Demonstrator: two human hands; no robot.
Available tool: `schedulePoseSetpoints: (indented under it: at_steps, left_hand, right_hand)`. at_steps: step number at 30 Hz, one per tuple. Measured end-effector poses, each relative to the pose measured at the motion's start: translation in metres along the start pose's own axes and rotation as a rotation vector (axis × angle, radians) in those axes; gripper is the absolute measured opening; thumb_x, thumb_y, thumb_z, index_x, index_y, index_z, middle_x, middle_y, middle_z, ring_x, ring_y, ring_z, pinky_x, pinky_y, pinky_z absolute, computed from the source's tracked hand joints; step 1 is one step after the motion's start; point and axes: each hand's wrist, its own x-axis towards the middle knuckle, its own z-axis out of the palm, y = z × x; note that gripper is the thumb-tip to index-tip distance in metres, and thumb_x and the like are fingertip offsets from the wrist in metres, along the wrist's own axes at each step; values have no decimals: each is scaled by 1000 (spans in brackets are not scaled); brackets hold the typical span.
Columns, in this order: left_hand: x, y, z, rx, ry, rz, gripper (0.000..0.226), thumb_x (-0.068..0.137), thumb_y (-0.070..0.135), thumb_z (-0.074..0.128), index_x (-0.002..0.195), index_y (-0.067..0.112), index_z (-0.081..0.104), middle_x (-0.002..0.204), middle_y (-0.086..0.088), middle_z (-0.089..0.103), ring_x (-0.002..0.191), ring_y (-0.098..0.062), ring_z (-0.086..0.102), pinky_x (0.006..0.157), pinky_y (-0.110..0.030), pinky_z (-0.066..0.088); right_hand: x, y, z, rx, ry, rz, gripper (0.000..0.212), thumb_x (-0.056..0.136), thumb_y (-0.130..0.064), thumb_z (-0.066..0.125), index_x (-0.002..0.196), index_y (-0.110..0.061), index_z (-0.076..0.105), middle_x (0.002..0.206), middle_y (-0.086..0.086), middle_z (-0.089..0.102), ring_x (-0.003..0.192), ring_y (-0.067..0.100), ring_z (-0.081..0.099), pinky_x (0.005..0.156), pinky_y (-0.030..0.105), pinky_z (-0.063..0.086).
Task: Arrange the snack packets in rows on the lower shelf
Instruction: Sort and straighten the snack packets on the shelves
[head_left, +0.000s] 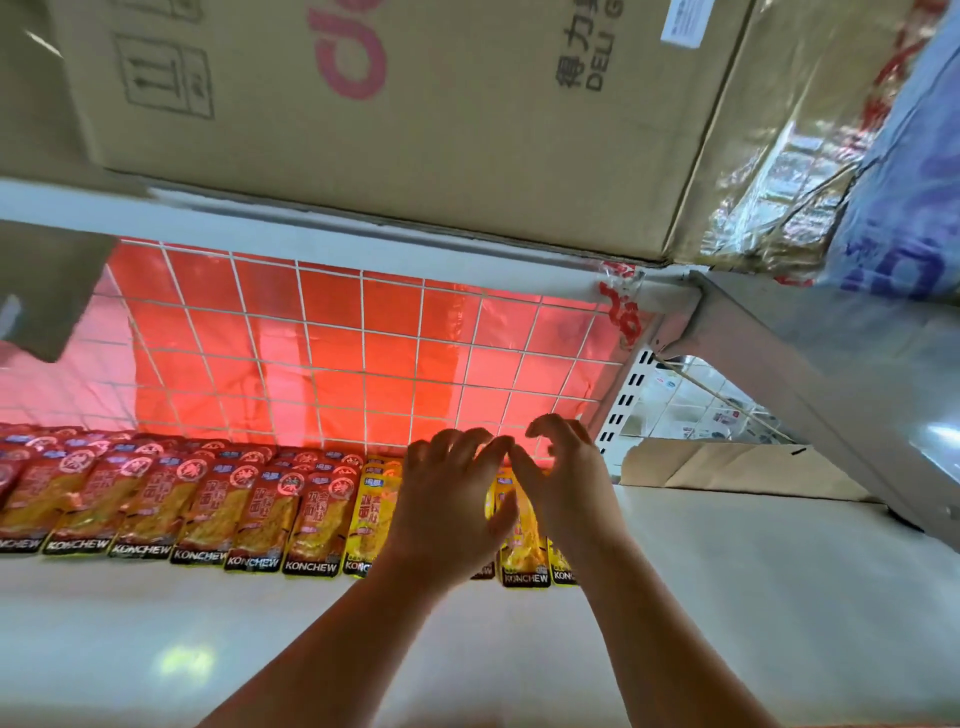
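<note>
Head view: yellow snack packets lie along the back edge of the lower shelf, beside red packets. On them the left hand is spread open; whether the right hand grips anything cannot be told. Bottom edges should be levelled with the red row.

Retail shop, shelf-stocking aisle. Evidence: identical KONCHEW snack packets faced in rows at 9 o'clock on a white lower shelf. Wire grid back panel at 12, slotted shelving upright at 2, cardboard shipping carton stored overhead at 12.
</note>
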Motion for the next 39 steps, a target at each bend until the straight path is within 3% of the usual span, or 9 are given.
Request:
schedulePoseSetpoints:
  at_steps: [4,8,14,20,25,28,31,37,39]
  left_hand:
    - [19,10,-52,-39,95,80,56,83,44,61,133,21,62,128,2,63,115,-26,59,93,-44,47]
    - [37,31,-104,-101,157,176,55,83,40,60,134,20,62,126,3,64,115,-25,60,94,-45,47]
    - [66,72,-166,-223,250,323,56,86,40,61,139,22,61,131,4,64,124,-25,59,104,-44,43]
    - [101,133,-204,-339,352,487,49,85,36,60,130,18,65,119,1,69,105,-27,64,90,-44,50]
    - [132,185,-221,-388,203,562,50,85,46,53,128,25,65,114,0,71,104,-24,64,87,-35,51]
    - [151,215,-220,-416,54,552,48,82,50,55,126,35,65,119,12,69,112,-12,61,94,-30,48]
    - [170,248,-210,-409,-89,527,45,77,53,55,118,41,67,110,16,69,102,-7,63,90,-30,50]
    - [207,324,-185,-211,-313,543,27,89,47,67,115,40,70,103,19,68,94,-4,63,86,-29,52]
    - [222,355,-174,-118,-361,564,25,91,45,68,115,39,69,102,19,67,91,-3,62,82,-26,51]
  right_hand:
    - [-3,-47,-28,71,107,-41,15,89,-29,69,100,-34,59,106,-11,58,93,7,58,73,22,39]
    - [-10,-90,-67,94,205,-77,20,88,-27,67,100,-40,56,106,-17,57,97,-1,56,71,3,33]
    - [-24,-143,-136,157,415,-183,18,82,-24,64,97,-33,60,99,-13,61,95,2,57,78,10,40]
    - [-39,-167,-211,191,480,-157,17,83,-28,65,99,-33,60,102,-11,66,96,4,61,76,16,47]
    - [-42,-145,-283,89,546,-133,19,87,-26,70,100,-34,61,101,-15,65,94,7,63,78,25,49]
    - [-41,-116,-324,31,575,-116,19,88,-23,72,96,-36,60,95,-16,65,88,8,63,74,27,47]
    - [-37,-81,-366,-32,575,-55,15,87,-26,71,96,-33,61,93,-12,66,85,9,65,67,28,48]
    - [-20,-2,-454,-163,508,8,9,87,-27,72,85,-21,66,85,-5,70,81,16,65,74,33,48]
    - [-10,26,-480,-159,474,9,13,87,-29,73,82,-20,66,82,-2,69,74,20,64,69,35,50]
